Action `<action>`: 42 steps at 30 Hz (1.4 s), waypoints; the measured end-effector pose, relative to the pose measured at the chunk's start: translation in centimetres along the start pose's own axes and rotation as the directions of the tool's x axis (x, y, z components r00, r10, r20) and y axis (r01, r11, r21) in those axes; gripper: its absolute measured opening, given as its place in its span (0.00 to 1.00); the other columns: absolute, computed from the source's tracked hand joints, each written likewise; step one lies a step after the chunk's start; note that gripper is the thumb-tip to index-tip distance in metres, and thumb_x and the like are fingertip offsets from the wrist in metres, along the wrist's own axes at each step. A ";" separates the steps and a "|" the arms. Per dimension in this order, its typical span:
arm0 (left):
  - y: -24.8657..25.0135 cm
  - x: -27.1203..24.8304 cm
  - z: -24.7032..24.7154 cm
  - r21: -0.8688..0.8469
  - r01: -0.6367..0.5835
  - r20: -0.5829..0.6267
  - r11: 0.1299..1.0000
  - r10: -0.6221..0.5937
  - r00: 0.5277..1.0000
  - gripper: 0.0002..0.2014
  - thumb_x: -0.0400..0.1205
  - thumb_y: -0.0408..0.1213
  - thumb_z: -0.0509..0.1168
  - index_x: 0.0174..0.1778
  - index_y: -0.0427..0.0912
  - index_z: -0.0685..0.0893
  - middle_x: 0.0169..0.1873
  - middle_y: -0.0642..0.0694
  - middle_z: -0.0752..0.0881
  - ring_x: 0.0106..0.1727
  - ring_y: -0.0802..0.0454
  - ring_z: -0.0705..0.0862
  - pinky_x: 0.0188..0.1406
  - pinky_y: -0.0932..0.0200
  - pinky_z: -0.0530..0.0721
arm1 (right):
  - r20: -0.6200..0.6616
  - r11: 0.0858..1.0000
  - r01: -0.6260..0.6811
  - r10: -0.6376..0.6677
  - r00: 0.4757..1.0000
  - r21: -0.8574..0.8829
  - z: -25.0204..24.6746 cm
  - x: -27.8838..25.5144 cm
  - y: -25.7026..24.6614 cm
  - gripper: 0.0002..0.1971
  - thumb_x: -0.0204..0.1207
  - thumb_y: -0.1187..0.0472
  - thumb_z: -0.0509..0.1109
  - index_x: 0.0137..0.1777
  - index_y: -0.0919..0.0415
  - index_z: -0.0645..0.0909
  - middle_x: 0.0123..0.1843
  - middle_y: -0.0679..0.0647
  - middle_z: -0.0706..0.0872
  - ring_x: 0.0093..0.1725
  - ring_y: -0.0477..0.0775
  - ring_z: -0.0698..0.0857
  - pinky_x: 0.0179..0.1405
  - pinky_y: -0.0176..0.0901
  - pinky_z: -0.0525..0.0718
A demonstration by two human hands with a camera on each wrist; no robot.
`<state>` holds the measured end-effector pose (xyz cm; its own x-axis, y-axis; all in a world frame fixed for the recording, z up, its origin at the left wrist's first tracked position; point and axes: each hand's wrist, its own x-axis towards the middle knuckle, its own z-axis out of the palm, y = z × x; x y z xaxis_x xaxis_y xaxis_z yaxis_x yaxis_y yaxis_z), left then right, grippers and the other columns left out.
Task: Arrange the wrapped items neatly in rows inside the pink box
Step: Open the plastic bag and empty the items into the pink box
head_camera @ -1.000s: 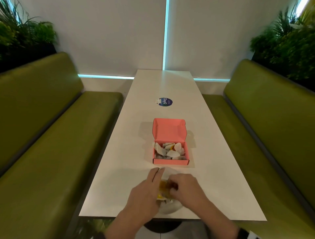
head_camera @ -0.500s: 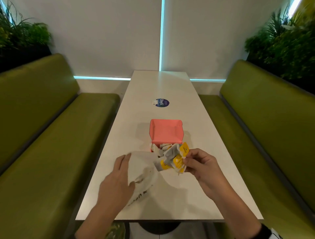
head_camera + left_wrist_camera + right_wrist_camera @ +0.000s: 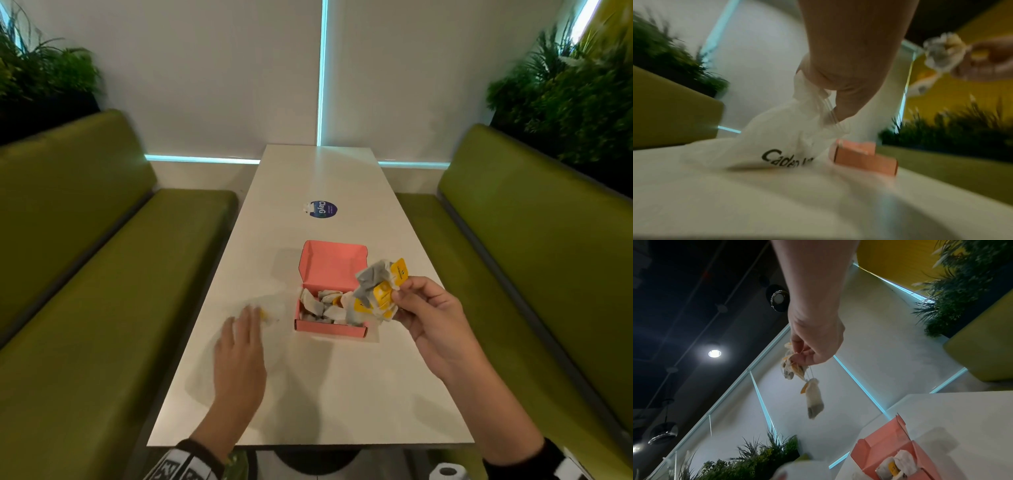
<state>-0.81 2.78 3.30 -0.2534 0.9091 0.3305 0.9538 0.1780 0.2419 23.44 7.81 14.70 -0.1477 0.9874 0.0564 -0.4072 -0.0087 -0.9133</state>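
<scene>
A long white table (image 3: 342, 394) runs away from the viewer between two green benches (image 3: 85, 291), with plants (image 3: 565, 92) behind the bench backs and a white wall crossed by thin light strips. A round dark sticker (image 3: 323, 209) lies flat on the table beyond the middle.

Near the middle of the table sits the pink box (image 3: 330, 330), its lid standing open at the far side. Inside it lie white wrapped items (image 3: 322, 305) in a loose jumble, not in rows; some show yellow tags.

To the left of the box, a thin white plastic bag (image 3: 777, 138) with black lettering lies on the table. The left hand (image 3: 239, 356) rests on this bag; in the left wrist view its fingers are curled round a gathered fold of the plastic, holding it.

The right hand (image 3: 431, 322) is raised above the table just to the right of the box. Its fingers and thumb pinch a small bunch of wrapped items with yellow tags (image 3: 376, 294), which hangs over the right near corner of the box without touching it. In the right wrist view one bag (image 3: 813, 400) dangles lower than the rest on thin strings.
</scene>
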 end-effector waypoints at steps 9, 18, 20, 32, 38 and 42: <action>-0.8 -1.5 4.0 -0.063 0.139 0.360 0.988 -0.107 0.927 0.24 0.85 0.57 0.48 0.75 0.52 0.58 0.65 0.48 0.78 0.66 0.49 0.76 0.66 0.52 0.77 | -0.039 0.997 -0.041 0.038 0.998 -0.060 0.1 0.1 0.9 0.12 0.71 0.78 0.66 0.35 0.62 0.82 0.31 0.53 0.86 0.30 0.49 0.84 0.28 0.36 0.83; 2.5 2.6 -0.3 -0.791 0.153 0.167 0.593 -0.032 0.985 0.37 0.73 0.74 0.43 0.71 0.55 0.64 0.72 0.53 0.70 0.71 0.53 0.73 0.68 0.53 0.74 | 0.084 0.997 -0.051 0.057 0.995 -0.065 4.0 1.8 -0.4 0.18 0.73 0.79 0.65 0.29 0.58 0.84 0.32 0.53 0.85 0.31 0.51 0.83 0.35 0.42 0.83; 3.1 3.5 -0.5 -0.895 0.326 0.335 0.305 -0.021 0.942 0.42 0.67 0.81 0.45 0.69 0.56 0.66 0.70 0.52 0.74 0.66 0.52 0.80 0.65 0.47 0.79 | 0.118 0.999 -0.047 0.047 0.992 -0.008 5.1 2.4 -1.0 0.17 0.72 0.79 0.65 0.30 0.59 0.83 0.32 0.53 0.84 0.30 0.49 0.83 0.32 0.38 0.84; 5.3 5.8 -1.9 -0.589 0.571 0.642 -0.571 0.099 0.761 0.29 0.82 0.63 0.45 0.67 0.49 0.78 0.60 0.39 0.86 0.51 0.41 0.89 0.42 0.42 0.88 | 0.041 0.887 -0.097 0.130 0.991 -0.452 5.9 3.2 6.7 0.12 0.70 0.78 0.69 0.35 0.60 0.82 0.32 0.54 0.85 0.29 0.48 0.84 0.31 0.43 0.87; 6.5 5.4 -1.5 -0.748 0.615 0.638 -0.250 -0.012 0.770 0.10 0.86 0.37 0.58 0.57 0.45 0.83 0.49 0.40 0.89 0.44 0.48 0.90 0.40 0.50 0.88 | 0.098 0.625 0.038 0.062 0.993 -0.779 5.3 4.0 9.4 0.03 0.69 0.70 0.72 0.40 0.66 0.87 0.41 0.46 0.78 0.41 0.47 0.79 0.38 0.26 0.75; 6.0 5.4 -0.7 -0.765 0.620 0.644 -0.172 -0.216 0.734 0.07 0.81 0.29 0.63 0.51 0.41 0.84 0.46 0.37 0.87 0.42 0.45 0.86 0.35 0.53 0.87 | 0.023 0.595 0.009 0.017 1.000 -0.803 3.8 5.7 9.6 0.08 0.72 0.62 0.74 0.49 0.64 0.89 0.45 0.45 0.75 0.41 0.40 0.78 0.37 0.23 0.71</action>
<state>3.40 8.45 7.21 -0.2885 0.8714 -0.3969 -0.4444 0.2453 0.8616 15.26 12.72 7.76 -0.1752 0.9832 0.0506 0.4804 0.1302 -0.8673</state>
